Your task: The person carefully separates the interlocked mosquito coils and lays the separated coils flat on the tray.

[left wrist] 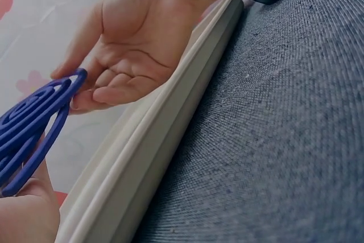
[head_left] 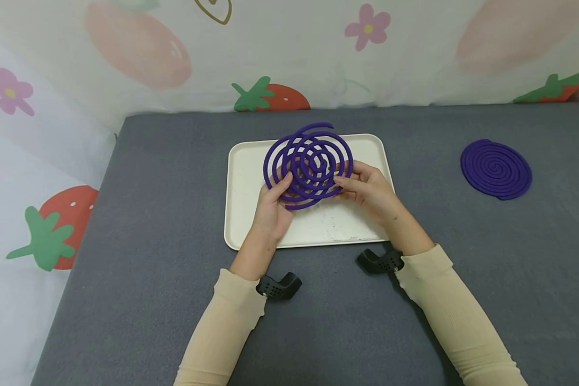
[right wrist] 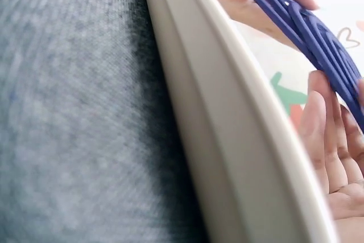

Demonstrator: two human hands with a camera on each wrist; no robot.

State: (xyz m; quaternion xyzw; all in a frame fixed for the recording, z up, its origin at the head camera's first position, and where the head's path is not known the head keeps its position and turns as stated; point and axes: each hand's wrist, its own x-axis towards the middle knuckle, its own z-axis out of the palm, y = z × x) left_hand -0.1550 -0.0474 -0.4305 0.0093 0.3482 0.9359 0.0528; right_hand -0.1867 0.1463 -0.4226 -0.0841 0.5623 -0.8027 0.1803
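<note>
A purple mosquito coil pair [head_left: 313,167], its spirals spread apart and overlapping, is held up over a cream tray [head_left: 238,214]. My left hand [head_left: 272,209] grips its lower left edge, thumb on top. On the right edge, my right hand [head_left: 369,190] pinches it between thumb and fingers. Seen edge-on in the left wrist view, the coil pair [left wrist: 37,120] shows gaps between its rings. The right wrist view has the coils [right wrist: 313,35] tilted above the tray wall [right wrist: 227,112], with part of them cut off by the frame.
Farther right on the grey cloth-covered table [head_left: 173,300] lies a flat, tightly wound purple coil disc [head_left: 497,169]. Dark specks [head_left: 340,233] dot the tray's floor. Behind the table hangs a curtain [head_left: 289,48] printed with strawberries and flowers.
</note>
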